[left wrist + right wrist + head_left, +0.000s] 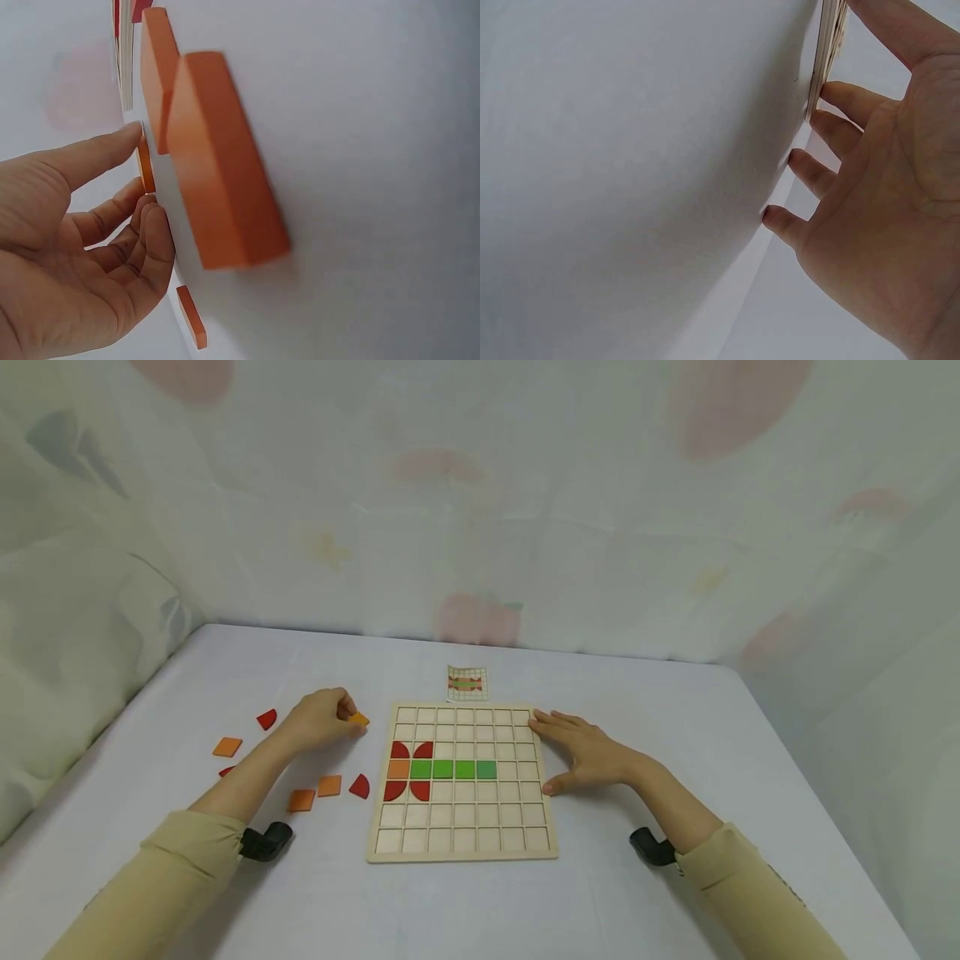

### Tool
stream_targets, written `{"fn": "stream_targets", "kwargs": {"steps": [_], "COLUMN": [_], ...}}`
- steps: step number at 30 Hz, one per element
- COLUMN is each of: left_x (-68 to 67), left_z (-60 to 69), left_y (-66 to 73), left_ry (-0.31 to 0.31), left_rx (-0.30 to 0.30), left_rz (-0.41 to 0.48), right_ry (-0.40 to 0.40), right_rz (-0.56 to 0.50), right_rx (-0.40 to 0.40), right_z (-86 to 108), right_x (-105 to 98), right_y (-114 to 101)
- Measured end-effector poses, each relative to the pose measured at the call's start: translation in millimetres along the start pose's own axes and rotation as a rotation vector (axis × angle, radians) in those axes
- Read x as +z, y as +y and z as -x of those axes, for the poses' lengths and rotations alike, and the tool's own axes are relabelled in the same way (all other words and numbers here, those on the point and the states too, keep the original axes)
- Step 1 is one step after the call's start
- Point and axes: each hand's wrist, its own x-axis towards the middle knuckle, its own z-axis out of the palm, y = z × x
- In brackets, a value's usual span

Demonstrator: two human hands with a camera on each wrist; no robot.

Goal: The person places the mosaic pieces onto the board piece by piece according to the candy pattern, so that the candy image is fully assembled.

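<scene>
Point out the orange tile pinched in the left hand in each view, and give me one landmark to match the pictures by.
Head: the orange tile is left of centre, in the left hand.
Left wrist: left of centre, seen nearly edge-on at the thumb tip.
Right wrist: not in it.
Landmark: the grid board, edge-on in both wrist views.

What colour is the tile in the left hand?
Orange; the tile shows best in the left wrist view.
</scene>
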Motion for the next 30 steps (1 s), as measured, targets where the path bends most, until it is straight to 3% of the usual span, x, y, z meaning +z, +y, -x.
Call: {"fn": "stream_targets", "kwargs": {"steps": [22, 30], "left_x": [3.5, 1.6], "left_z": [0.6, 2.1], "left_y": [-2.1, 0.3], "left_ry": [0.050, 0.114], "left_rx": [0.058, 0.053], "left_rz": [0.035, 0.045], "right_ry": [-0.004, -0.002], "right_rz": [0.005, 0.004], "right_rx": [-0.001, -0.002], "right_z": [0.0, -0.1], "right_x": [-0.6, 0.1], "right_y": [0.3, 1.0]}}
